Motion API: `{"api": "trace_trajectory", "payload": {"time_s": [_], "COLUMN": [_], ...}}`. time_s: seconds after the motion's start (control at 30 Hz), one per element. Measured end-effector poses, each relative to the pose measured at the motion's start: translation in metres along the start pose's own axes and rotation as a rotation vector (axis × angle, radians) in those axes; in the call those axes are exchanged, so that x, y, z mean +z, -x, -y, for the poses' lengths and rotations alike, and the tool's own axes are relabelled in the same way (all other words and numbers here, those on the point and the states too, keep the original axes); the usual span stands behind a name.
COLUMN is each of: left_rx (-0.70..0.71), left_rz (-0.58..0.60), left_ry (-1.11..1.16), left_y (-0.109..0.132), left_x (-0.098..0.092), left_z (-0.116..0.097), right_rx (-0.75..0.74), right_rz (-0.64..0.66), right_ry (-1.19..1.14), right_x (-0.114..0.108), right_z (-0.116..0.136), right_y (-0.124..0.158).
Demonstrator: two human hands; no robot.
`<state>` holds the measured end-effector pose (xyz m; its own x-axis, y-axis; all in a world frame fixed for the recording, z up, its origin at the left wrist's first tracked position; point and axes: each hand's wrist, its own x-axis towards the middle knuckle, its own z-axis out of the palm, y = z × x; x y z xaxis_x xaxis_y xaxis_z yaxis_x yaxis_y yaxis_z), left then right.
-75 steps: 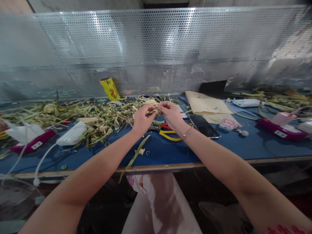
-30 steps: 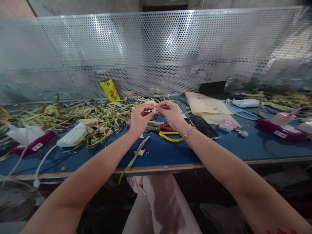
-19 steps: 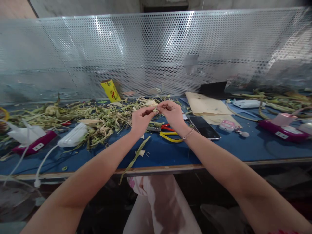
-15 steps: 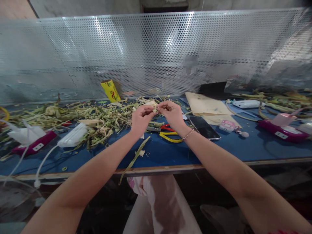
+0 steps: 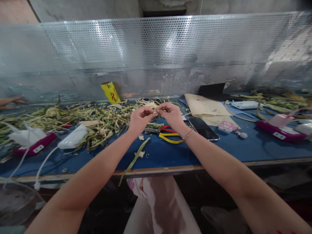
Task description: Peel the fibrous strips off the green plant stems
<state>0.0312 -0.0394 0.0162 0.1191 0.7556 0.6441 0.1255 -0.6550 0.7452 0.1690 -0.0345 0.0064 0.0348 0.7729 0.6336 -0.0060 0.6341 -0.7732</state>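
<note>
My left hand [image 5: 140, 117] and my right hand [image 5: 171, 114] meet fingertip to fingertip above the blue table. Both are closed in a pinch on a small pale, dry plant piece [image 5: 154, 111], mostly covered by the fingers. Just behind the fingertips spreads a heap of dried greenish stalks and leaves [image 5: 107, 120]. Under my right wrist lie shears [image 5: 168, 135] with red and yellow handles, the blades pointing left. A long green stalk [image 5: 136, 157] hangs over the table's front edge, with pale scraps [image 5: 139, 154] beside it.
Right of my hands lie a black phone [image 5: 204, 128], brown paper [image 5: 207, 105], a pink earphone case [image 5: 226, 127] and a purple power strip [image 5: 281, 131]. To the left are a white charger [image 5: 73, 136] and another purple strip [image 5: 46, 144]. A yellow box [image 5: 110, 92] leans against the perforated metal screen [image 5: 146, 52].
My hands stay pinched together in nearly the same place. Another person's hand has come into view at the far left edge. The view has tilted slightly.
</note>
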Motion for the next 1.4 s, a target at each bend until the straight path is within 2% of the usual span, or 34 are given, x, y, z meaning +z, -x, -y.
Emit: {"api": "trace_trajectory", "payload": {"time_s": [0.33,0.53,0.8,1.1,1.4], "left_rx": [-0.039,0.000,0.098,0.266,0.319], "left_rz": [0.018,-0.003,0.018,-0.036,-0.057], "left_ry": [0.064,0.015,-0.040,-0.139,-0.206], "left_y": [-0.005,-0.002,0.003,0.004,0.004], "left_x": [-0.001,0.000,-0.001,-0.002,-0.003], "left_z": [0.010,0.003,-0.002,0.008,0.009], "right_rx": [0.009,0.041,-0.036,-0.042,-0.019], "right_rz": [0.006,0.017,0.075,-0.006,0.000], "right_ry": [0.009,-0.065,-0.002,0.025,0.029], "right_x": [-0.003,-0.001,-0.002,0.007,0.008], "right_z": [-0.003,-0.003,0.000,0.005,0.002], "right_y": [-0.002,-0.002,0.000,0.005,0.005]}}
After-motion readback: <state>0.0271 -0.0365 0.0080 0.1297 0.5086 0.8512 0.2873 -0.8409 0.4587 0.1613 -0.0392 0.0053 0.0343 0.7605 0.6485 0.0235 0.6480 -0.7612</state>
